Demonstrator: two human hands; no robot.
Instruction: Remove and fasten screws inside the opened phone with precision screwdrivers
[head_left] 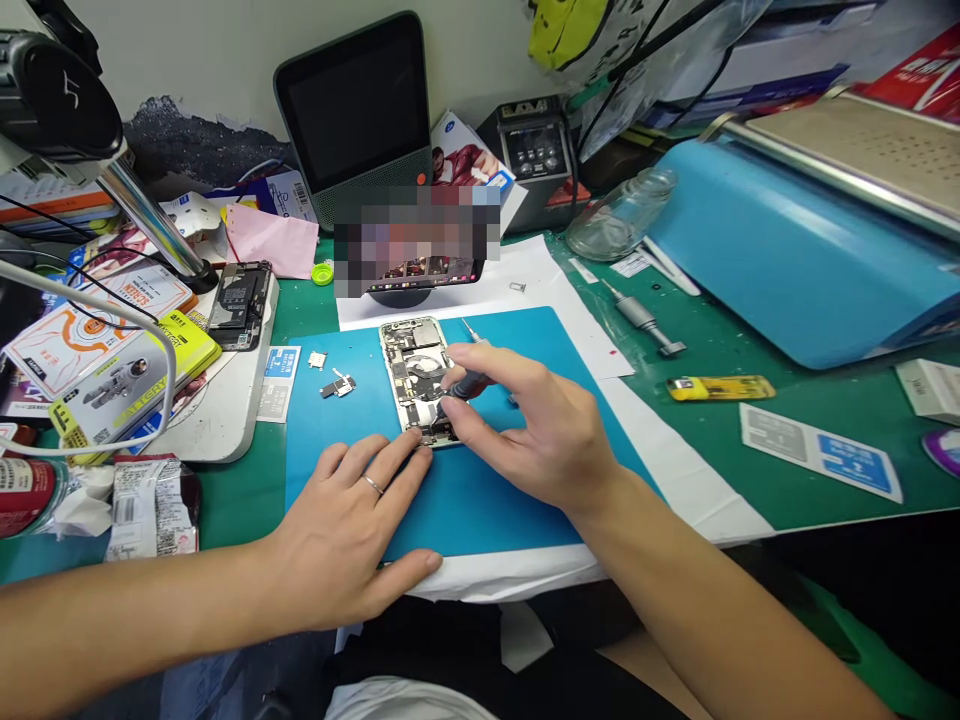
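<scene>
An opened phone (421, 365), its inner parts showing, lies on the blue mat (337, 520). My left hand (356, 515), with a ring on one finger, rests flat on the mat with fingers stretched out; its fingertips touch the phone's lower edge. Over the phone's lower right side, my right hand (544, 425) pinches a dark-handled screwdriver (466, 385) that slants down toward the phone. The fingers partly hide its tip. Behind that hand, a thin metal shaft (471, 330) shows on the mat. Left of the phone lie a small dark flex part (337, 385) and a small silver part (317, 359).
A phone screen (427, 268) stands behind the mat, near a smart display (360, 110). Another opened phone (240, 305) sits on a white stand at left, beside boxes (142, 380). To the right are a grey screwdriver (643, 318), a yellow tool (720, 388) and a glass jar (622, 215).
</scene>
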